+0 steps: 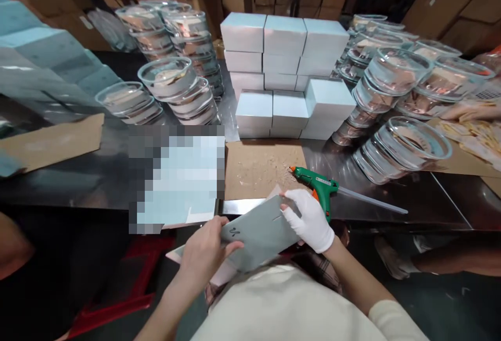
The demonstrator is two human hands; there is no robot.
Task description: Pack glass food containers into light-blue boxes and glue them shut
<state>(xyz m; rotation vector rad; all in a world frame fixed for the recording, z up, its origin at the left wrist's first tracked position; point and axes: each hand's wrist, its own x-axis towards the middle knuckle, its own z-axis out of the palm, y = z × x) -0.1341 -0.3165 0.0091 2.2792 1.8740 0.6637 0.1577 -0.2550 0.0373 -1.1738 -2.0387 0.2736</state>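
A flat pale blue-grey card sheet [260, 236] with a slit and a small black mark is held tilted above my lap. My bare left hand [205, 250] grips its left end, thumb on the face and fingers behind. In a white glove with bare fingertips, my right hand [309, 221] pinches the upper right edge. Just beyond lies a green glue gun [319, 184] with an orange tip, a clear glue stick [373, 200] sticking out behind it. It rests partly on a brown cardboard piece [262, 169] spotted with glue bits. Pinkish-white flaps show under the sheet.
White boxes [285, 64] are stacked at the table's back. Clear round containers [401, 148] stand in piles on both sides. A partly pixelated pale sheet [188, 179] lies left of the cardboard. Another person's gloved hand [475, 132] is at far right; a red stool [125, 283] stands below left.
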